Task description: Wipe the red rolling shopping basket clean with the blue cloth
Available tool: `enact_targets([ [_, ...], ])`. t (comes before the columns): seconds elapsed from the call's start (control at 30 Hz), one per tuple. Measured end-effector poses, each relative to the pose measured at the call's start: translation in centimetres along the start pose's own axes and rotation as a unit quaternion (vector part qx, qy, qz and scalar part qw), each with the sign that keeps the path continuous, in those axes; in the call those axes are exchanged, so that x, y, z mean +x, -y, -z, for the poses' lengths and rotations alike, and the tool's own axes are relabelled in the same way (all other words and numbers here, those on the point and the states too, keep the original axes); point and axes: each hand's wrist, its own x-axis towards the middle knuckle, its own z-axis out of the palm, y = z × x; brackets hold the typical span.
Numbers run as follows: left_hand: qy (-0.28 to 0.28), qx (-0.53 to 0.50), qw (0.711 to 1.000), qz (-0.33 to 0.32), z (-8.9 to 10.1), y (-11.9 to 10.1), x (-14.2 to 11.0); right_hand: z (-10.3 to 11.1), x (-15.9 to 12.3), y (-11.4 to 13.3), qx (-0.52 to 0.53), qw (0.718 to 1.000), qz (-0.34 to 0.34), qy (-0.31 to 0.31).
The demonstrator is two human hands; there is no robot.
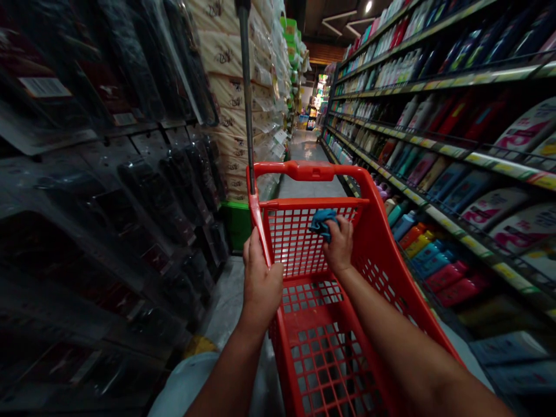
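Observation:
A red plastic shopping cart point(324, 324) stands in front of me, its mesh walls full of square holes and its red handle bar point(304, 171) at the far end. My right hand point(339, 243) presses a crumpled blue cloth point(324, 225) against the cart's inner far wall. My left hand point(262, 278) wraps around the cart's left upper rail, close to the base of a dark pole point(245, 92) rising from the cart. The basket holds nothing visible.
Lit shelves of bottles and packs point(434, 145) line the right of the aisle. Dark plastic-wrapped goods point(160, 191) hang on the left, beyond which stand stacked wrapped paper packs point(230, 98). A green crate point(237, 226) sits by the stack, and a tiled floor point(306, 156) runs ahead.

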Motion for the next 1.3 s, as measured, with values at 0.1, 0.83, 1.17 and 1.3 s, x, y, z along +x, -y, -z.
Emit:
enact_targets([
  [0.1,-0.005,-0.002,1.000,-0.002,-0.1,0.1,0.0,-1.7,-5.5,-0.7,0.021,0.993,0.036,0.109],
  [0.83,-0.017,0.037,0.999,-0.005,-0.7,-0.6,0.0,-3.5,-6.8,-2.6,-0.030,0.930,-0.358,0.071],
  [1.17,-0.020,0.046,0.999,-0.018,-0.7,-0.5,0.0,-6.3,-12.0,9.6,0.038,0.919,-0.091,0.383],
  [1.3,-0.005,0.042,0.999,-0.014,-0.4,-0.5,0.0,-4.2,-10.6,6.6,-0.026,0.891,-0.011,0.453],
])
